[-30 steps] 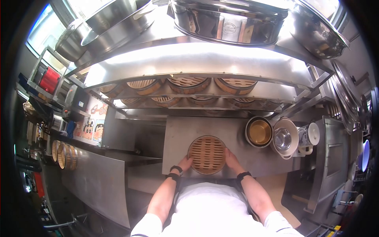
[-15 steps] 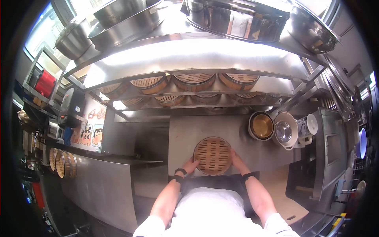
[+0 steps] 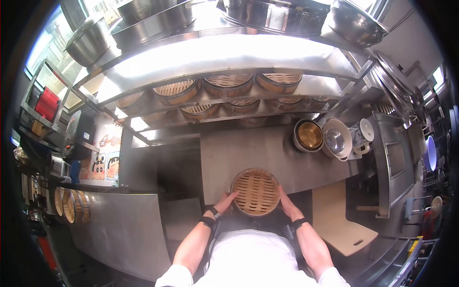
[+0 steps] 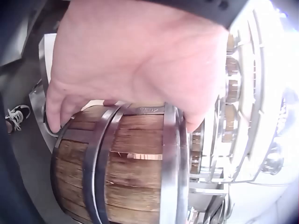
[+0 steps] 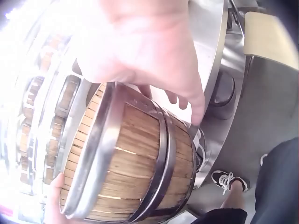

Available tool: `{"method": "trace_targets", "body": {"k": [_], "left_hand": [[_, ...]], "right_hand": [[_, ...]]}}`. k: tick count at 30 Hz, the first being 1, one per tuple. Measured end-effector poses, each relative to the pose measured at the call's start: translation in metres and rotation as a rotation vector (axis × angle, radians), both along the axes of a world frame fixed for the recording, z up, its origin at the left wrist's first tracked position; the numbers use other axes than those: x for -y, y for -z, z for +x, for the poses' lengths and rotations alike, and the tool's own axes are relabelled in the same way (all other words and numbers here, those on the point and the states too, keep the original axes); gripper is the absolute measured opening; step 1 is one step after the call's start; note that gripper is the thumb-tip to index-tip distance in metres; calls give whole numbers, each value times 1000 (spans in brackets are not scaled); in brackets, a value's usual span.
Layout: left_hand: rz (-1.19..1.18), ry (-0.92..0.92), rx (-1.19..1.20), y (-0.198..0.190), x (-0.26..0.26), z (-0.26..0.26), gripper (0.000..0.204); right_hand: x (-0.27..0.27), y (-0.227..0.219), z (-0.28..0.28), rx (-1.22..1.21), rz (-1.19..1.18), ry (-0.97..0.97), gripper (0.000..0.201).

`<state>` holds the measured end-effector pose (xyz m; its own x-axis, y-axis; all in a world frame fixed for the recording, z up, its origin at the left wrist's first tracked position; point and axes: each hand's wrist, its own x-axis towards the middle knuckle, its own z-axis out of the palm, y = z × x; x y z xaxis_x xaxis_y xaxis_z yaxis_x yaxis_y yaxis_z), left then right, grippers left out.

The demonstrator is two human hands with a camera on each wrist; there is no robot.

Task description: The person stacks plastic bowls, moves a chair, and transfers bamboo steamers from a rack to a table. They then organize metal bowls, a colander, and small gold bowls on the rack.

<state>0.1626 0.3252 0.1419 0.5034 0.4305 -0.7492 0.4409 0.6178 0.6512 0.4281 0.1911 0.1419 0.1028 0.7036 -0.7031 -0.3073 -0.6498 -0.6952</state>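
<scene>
A round bamboo steamer [image 3: 256,192] with a slatted top and metal bands is held level between both hands, over the near edge of the steel counter [image 3: 272,143]. The left hand [image 3: 223,203] grips its left side; the left wrist view shows that hand [image 4: 135,60] spanning the wooden wall [image 4: 135,168], thumb at the slatted end and fingers round the other. On the opposite side the right hand [image 3: 289,206] grips it, and in the right wrist view this hand [image 5: 149,56] reaches over the banded wall [image 5: 135,144] the same way.
Steamers [image 3: 228,85] stand on the shelves behind the counter. A pot with a golden inside [image 3: 310,134] and a white bowl [image 3: 336,139] are at the right. More steamers [image 3: 76,205] sit at the left table's edge. A tan board [image 3: 337,220] lies right of the body.
The steamer and both hands have come back from over the counter to its near edge, closer to the body. The head view has shifted, showing more of the tan board.
</scene>
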Motion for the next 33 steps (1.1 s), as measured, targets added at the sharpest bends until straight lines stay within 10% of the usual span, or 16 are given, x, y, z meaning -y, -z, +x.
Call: {"method": "trace_targets", "body": {"k": [16,33], "left_hand": [[304,-75,62,-86,209,-80,107],[582,-610,78,-158,304,-250,105]], "right_hand": [[178,-39,-73,-456,374,175,73],[108,-121,-247,-386,458,-128,64]]}}
